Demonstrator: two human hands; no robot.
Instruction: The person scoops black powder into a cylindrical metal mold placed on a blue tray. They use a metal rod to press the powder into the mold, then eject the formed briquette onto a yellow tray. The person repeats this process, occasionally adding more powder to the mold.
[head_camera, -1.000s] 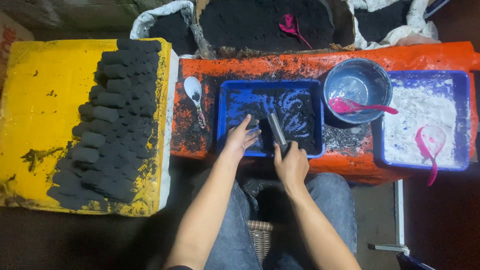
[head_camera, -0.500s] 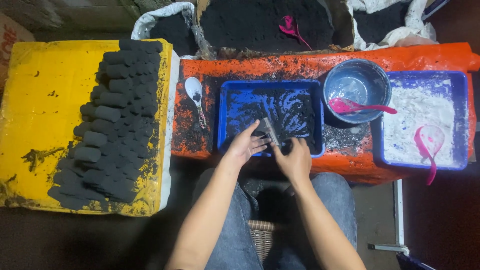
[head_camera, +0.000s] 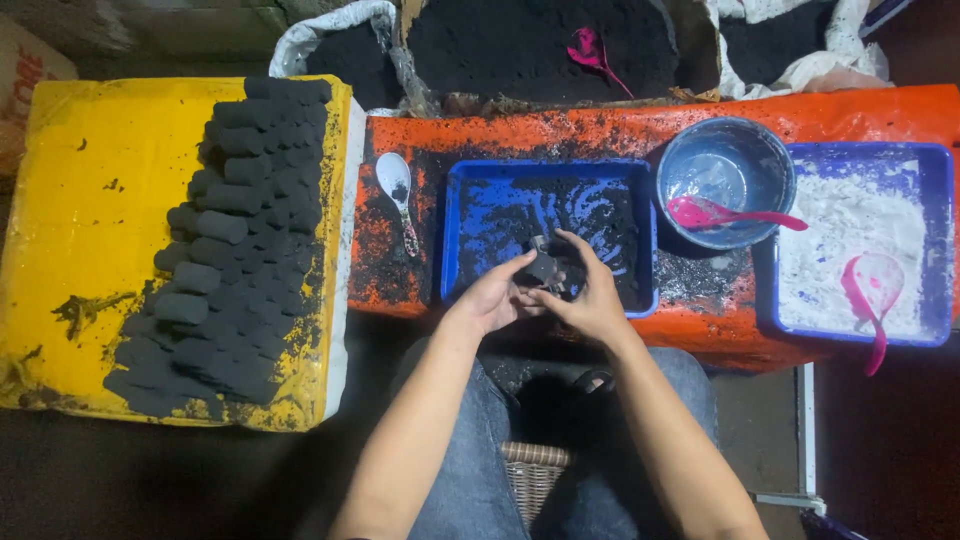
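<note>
Both my hands meet over the near edge of a blue tray (head_camera: 447, 210) that holds black powder. My left hand (head_camera: 488, 300) cups a short metal tube (head_camera: 544, 266) from the left. My right hand (head_camera: 592, 296) curls its fingers over the same tube from the right. The tube is dirty with black powder and stands nearly end-on to the camera, so its lower part is hidden by my fingers. My knees in blue jeans are below the tray.
Several black pressed cylinders (head_camera: 235, 250) lie in rows on a yellow board (head_camera: 90, 200) at left. On the orange-covered bench (head_camera: 560, 130) are a white spoon (head_camera: 396, 182), a grey bowl (head_camera: 725, 160) with a pink spoon (head_camera: 722, 215), and a blue tray of white powder (head_camera: 860, 152) with a pink scoop (head_camera: 866, 282). Sacks of black powder (head_camera: 530, 40) stand behind.
The tube lay slanted in the tray under my right hand. Both hands have since drawn it toward the near edge, tipped it upright and closed around it.
</note>
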